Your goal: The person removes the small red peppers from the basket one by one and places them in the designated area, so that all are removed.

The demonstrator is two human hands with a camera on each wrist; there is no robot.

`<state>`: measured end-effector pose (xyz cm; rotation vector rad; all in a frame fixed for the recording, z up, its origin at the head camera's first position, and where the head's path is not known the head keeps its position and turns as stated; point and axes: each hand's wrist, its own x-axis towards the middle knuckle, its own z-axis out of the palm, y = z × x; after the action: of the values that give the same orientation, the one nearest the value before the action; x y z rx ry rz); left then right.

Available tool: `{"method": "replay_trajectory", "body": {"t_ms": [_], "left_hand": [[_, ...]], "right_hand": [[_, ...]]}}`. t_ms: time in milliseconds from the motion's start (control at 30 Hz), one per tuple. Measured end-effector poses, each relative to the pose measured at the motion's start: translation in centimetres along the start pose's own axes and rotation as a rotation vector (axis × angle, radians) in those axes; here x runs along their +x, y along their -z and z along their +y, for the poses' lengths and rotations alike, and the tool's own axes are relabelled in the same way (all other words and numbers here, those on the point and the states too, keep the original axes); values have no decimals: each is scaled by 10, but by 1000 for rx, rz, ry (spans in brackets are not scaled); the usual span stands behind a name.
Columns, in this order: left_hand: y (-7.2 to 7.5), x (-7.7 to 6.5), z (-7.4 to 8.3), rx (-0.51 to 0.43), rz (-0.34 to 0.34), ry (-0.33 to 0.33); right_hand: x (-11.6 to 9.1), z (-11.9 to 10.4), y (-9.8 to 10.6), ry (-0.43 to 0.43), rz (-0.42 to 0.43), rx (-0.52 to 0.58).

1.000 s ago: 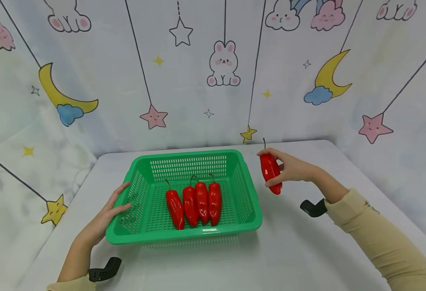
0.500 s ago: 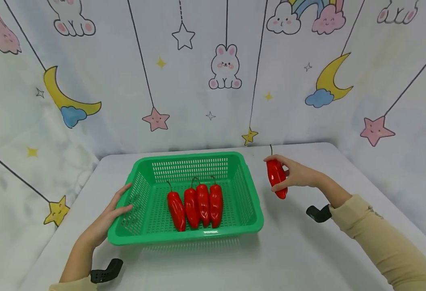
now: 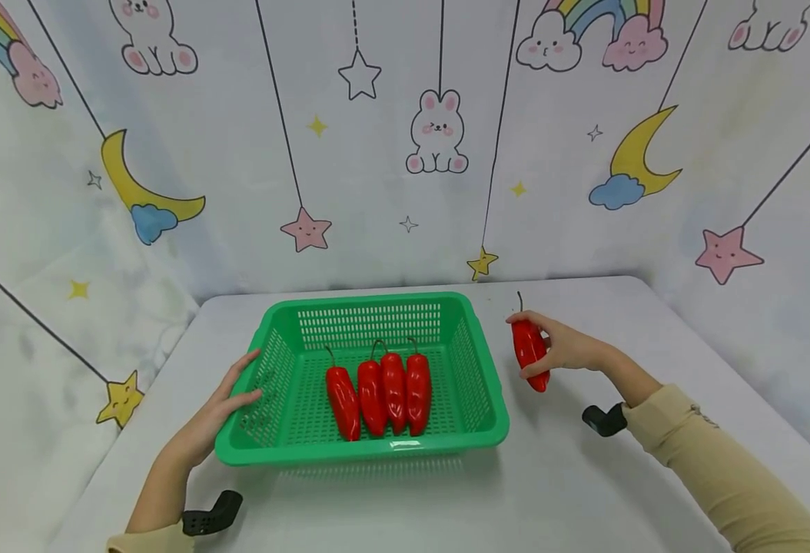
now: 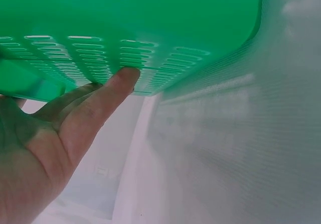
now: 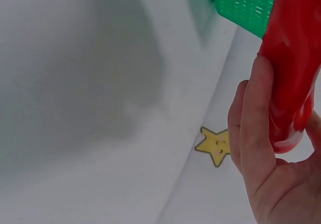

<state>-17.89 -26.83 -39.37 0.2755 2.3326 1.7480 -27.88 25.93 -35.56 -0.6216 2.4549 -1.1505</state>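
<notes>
My left hand (image 3: pixel 207 418) holds the left side of a green slotted plastic basket (image 3: pixel 377 444). In the head view, fingertips lie over its rim; the left wrist view shows other fingers (image 4: pixel 100 101) against the outer wall. Four-sided and shallow, the basket contains several glossy red chili peppers (image 3: pixel 343 403), side by side with stems pointing away. To the right of the basket, my right hand (image 3: pixel 567 346) grips another red chili pepper (image 3: pixel 529 346) between thumb and fingers, stem up. In the right wrist view this pepper (image 5: pixel 293 48) appears above the white table, its shadow below.
The white table (image 3: pixel 557 484) extends around the basket. Behind it hangs a white cloth backdrop (image 3: pixel 377 169) printed with stars, moons and rabbits. A black wrist camera sits at the left wrist (image 3: pixel 213 514) and another at the right wrist (image 3: pixel 604 420).
Held in my right hand, the pepper has moved slightly right and lower beside the basket. The whole head view has shifted a little. My left hand keeps its place on the basket.
</notes>
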Motion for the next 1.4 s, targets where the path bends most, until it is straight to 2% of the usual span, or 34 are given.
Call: {"method": "replay_trajectory", "body": {"t_ms": [333, 933, 1400], "left_hand": [[0, 0, 1, -16, 4, 2], [0, -1, 0, -30, -14, 0], [0, -1, -1, -44, -11, -1]], "right_hand": [[3, 12, -4, -45, -10, -9], [9, 32, -15, -97, -49, -94], [11, 36, -23, -119, -61, -111]]}}
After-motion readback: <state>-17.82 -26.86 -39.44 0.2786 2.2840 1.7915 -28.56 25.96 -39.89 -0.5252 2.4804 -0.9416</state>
